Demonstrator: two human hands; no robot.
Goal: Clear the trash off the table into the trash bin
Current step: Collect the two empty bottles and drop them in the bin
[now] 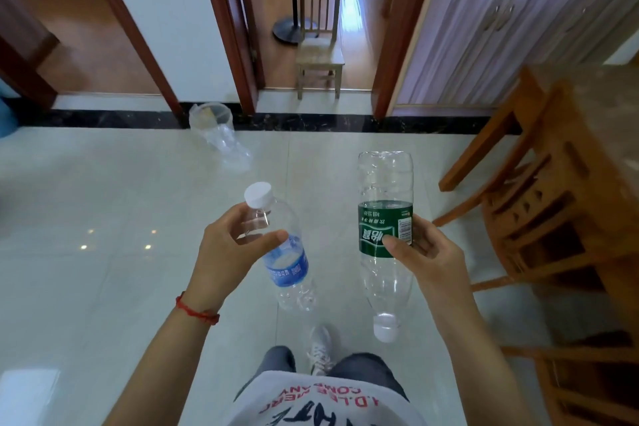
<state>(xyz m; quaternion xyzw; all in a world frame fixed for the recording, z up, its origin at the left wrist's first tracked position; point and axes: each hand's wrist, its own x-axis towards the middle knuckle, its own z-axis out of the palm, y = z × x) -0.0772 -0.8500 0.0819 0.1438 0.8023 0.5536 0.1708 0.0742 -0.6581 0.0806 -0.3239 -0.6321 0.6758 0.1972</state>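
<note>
Over by the far wall sits the trash bin (210, 117), clear liner spilling onto the tiles, well apart from the walker. Left hand (228, 249) pinches the blue-label bottle (280, 249) near its neck, cap up and tilted, an easy carry. Right hand (423, 251) wraps the green-label bottle (385, 235) round the label, cap pointing down. One empty per hand looks like a way to save a trip. Wooden chair (539, 214) on the right, likely by the table

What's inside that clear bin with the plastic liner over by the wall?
Through the clear lined bin a tan, flat shape shows near the rim, too blurred to identify. Crumpled liner hides anything lower.
</note>
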